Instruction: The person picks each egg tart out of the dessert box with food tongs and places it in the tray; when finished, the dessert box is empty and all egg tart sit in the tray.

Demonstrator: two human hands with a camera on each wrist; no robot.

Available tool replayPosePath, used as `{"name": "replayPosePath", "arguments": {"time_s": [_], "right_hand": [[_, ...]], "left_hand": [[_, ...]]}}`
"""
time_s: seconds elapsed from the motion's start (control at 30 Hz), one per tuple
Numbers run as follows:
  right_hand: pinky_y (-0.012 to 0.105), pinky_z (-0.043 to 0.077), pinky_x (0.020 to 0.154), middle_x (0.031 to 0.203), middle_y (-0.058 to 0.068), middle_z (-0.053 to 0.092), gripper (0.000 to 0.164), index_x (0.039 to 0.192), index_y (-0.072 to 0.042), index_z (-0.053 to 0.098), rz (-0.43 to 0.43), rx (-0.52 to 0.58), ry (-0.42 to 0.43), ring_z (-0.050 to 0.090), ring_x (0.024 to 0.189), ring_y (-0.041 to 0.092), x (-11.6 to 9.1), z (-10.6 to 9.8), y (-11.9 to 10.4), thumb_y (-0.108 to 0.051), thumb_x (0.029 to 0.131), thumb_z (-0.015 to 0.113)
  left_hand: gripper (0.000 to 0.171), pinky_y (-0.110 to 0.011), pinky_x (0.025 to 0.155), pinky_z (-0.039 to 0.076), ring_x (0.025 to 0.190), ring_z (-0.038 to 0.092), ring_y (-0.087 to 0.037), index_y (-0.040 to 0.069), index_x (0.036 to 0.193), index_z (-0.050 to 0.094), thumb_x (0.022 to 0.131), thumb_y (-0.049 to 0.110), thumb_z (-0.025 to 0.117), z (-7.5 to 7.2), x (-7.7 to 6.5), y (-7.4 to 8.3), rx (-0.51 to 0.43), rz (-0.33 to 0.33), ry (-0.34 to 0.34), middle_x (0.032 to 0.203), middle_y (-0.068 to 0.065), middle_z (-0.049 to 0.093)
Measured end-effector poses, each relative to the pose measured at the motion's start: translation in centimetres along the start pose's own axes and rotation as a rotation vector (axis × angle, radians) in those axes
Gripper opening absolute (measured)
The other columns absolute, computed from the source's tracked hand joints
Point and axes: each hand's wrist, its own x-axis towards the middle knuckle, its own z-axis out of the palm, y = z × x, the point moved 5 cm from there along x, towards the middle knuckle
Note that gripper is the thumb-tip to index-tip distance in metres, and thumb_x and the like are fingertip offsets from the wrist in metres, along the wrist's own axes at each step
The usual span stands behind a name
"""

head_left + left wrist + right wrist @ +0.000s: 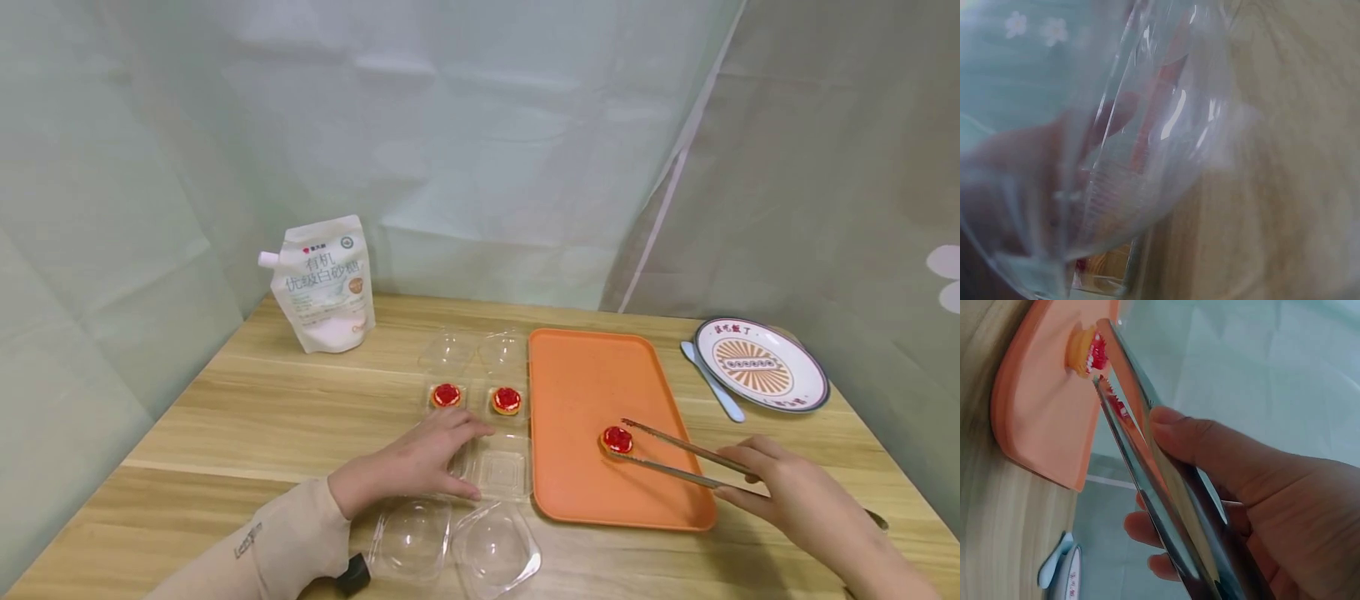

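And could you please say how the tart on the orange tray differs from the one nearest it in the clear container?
The tray tart lies on the orange tray, while the packed tart sits in an open clear container. The tongs have their parted tips by the tray tart but stand well away from the packed tart. Both are round, with a red top over a yellow-orange base.

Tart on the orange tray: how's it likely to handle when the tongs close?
Probably light: the tart is small beside the orange tray. Its glossy red topping may smear if the toothed tips of the tongs catch it, so the yellow side looks safer. Nudged, it would likely slide rather than roll, since it sits topping-up.
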Motion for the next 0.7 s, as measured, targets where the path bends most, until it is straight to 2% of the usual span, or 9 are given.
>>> {"name": "replayPosePath", "arguments": {"time_s": [0.17,0.3,0.47,0.7], "right_hand": [[0.018,0.047,0.054,0.086,-0.014,0.061,0.041,0.094,-0.014,0.071,-0.01,0.023,0.058,0.054,0.07,-0.006,-0.1,-0.9,0.0,-0.02,0.058,0.089],[0.014,0.045,0.054,0.086,-0.012,0.062,0.041,0.094,-0.014,0.07,-0.029,0.025,0.098,0.056,0.069,-0.005,0.3,-1.7,-0.7,-0.02,0.057,0.089],[0.026,0.051,0.055,0.089,-0.015,0.059,0.04,0.099,-0.019,0.069,-0.011,-0.01,0.074,0.06,0.07,-0.001,1.3,-2.6,-1.8,-0.027,0.063,0.086],[0.023,0.049,0.054,0.087,-0.016,0.057,0.04,0.099,-0.019,0.068,-0.13,-0.023,0.112,0.06,0.07,0.003,3.2,-3.5,-4.2,-0.022,0.063,0.085]], "left_hand": [[0.083,-0.044,0.109,0.04,0.126,0.046,-0.023,0.016,0.138,0.049,0.069,0.05,0.079,0.0,0.0,0.2,0.001,0.007,0.0,0.132,-0.003,0.053],[0.082,-0.044,0.106,0.042,0.125,0.046,-0.02,0.019,0.139,0.049,0.07,0.05,0.078,-0.7,-0.2,0.4,-0.025,0.003,-0.005,0.133,-0.001,0.052],[0.076,-0.043,0.106,0.041,0.124,0.045,-0.018,0.021,0.136,0.051,0.071,0.047,0.08,-1.9,-0.4,0.2,-0.052,0.012,-0.002,0.133,0.002,0.051],[0.073,-0.046,0.103,0.043,0.121,0.048,-0.023,0.019,0.134,0.052,0.071,0.04,0.082,-3.7,-0.6,-0.4,-0.015,0.03,-0.01,0.131,-0.001,0.055]]}}
